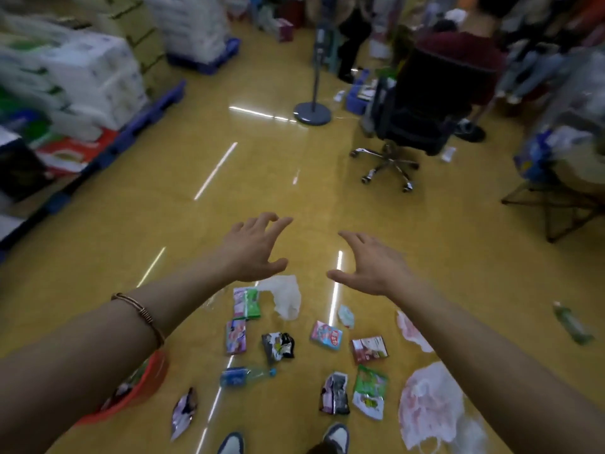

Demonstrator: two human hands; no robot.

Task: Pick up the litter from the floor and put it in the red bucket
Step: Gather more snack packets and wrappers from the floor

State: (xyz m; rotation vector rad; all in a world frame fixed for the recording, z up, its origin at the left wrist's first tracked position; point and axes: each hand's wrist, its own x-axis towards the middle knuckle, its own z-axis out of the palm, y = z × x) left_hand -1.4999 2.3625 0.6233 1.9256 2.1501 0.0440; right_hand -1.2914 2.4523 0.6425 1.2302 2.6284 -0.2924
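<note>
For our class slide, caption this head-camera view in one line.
Open left hand and right hand hover over litter strewn on yellow floor; red bucket at left.

Floor (pixel 262 178): glossy mustard yellow, white light streaks.
Red bucket (pixel 144 388): orange-red rim.
Plastic bag (pixel 286 298): translucent white.
Snack wrapper (pixel 246 303): half green, half pink-purple.
Purple packet (pixel 236 336): purple and pink print.
Crumpled wrapper (pixel 278 347): black and white, yellow-green spot.
Small packet (pixel 326 335): pink and pale blue, red patch.
Maroon packet (pixel 370 349): maroon with white.
Pouch (pixel 370 391): bright green over white.
Bottle (pixel 245 375): clear, blue label, blue cap.
Large bag (pixel 429 404): white mottled pink.
Bracelet (pixel 144 314): copper-brown.
Office chair (pixel 425 103): black, chrome base.
Pallet (pixel 160 104): blue.
</note>
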